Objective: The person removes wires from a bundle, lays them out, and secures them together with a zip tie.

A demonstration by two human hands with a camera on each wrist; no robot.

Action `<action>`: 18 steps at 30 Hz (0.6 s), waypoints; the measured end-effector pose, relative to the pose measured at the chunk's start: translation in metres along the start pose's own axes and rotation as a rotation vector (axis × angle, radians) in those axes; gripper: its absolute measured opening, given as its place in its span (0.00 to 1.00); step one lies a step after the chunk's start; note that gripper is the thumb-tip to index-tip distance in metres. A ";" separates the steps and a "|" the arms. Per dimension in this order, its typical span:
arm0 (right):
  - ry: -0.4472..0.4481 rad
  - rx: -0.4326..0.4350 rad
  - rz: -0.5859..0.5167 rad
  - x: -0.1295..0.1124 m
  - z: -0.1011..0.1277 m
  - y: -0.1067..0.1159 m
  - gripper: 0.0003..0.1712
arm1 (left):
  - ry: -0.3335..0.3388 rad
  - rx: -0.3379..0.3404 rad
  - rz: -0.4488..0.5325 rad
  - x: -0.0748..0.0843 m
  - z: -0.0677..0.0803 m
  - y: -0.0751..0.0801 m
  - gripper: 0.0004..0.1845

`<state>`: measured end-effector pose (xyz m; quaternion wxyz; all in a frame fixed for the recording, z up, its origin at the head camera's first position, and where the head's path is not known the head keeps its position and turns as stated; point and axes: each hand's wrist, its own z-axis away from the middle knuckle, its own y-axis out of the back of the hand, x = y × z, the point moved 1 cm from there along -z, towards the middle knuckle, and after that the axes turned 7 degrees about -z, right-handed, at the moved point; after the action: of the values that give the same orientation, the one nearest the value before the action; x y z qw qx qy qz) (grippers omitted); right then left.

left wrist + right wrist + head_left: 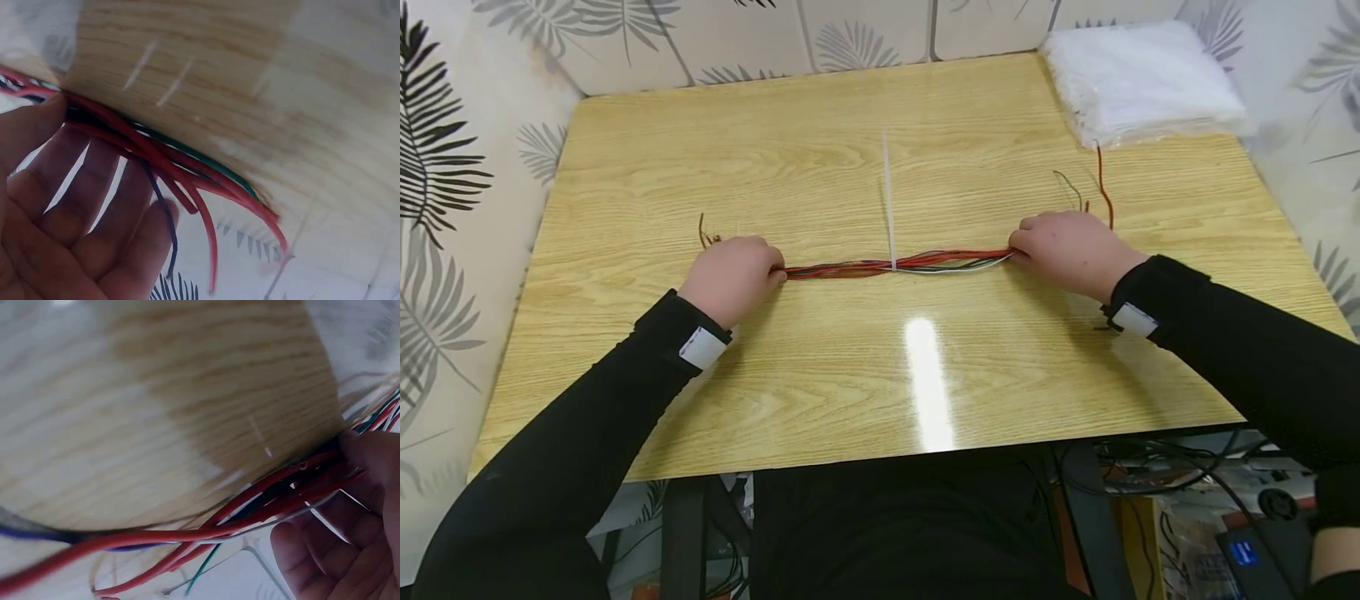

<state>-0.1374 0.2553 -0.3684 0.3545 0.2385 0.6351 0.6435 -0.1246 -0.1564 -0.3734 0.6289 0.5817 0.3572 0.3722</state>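
A bundle of thin electrical wires (842, 269), mostly red with black, green and white among them, stretches across the middle of the table. Around its middle is a white cable tie (889, 200), whose long tail points to the table's far side. My left hand (735, 275) pinches the bundle near its left end, and loose red, green and dark wire ends (206, 225) fan out past the fingers. Toward the other end my right hand (1071, 250) holds the bundle between thumb and fingers. Loose red wires (150, 537) spread beyond that grip.
A clear plastic bag of white contents (1142, 83) lies at the table's back right corner. The wooden table (737, 400) meets patterned walls at the back and sides. Under its front right edge are tangled black cables (1172, 475).
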 end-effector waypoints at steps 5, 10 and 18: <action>0.019 0.029 -0.022 0.002 -0.001 -0.002 0.07 | -0.073 0.029 0.006 -0.004 0.003 0.002 0.08; 0.049 0.062 -0.050 0.002 0.000 -0.003 0.11 | -0.114 0.055 0.023 -0.001 0.005 0.002 0.16; -0.031 0.126 -0.105 -0.007 0.014 0.003 0.31 | -0.067 0.174 0.071 0.008 0.020 0.007 0.34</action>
<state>-0.1229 0.2594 -0.3630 0.3817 0.2369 0.6804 0.5790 -0.1037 -0.1586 -0.3649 0.5741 0.6585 0.3462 0.3420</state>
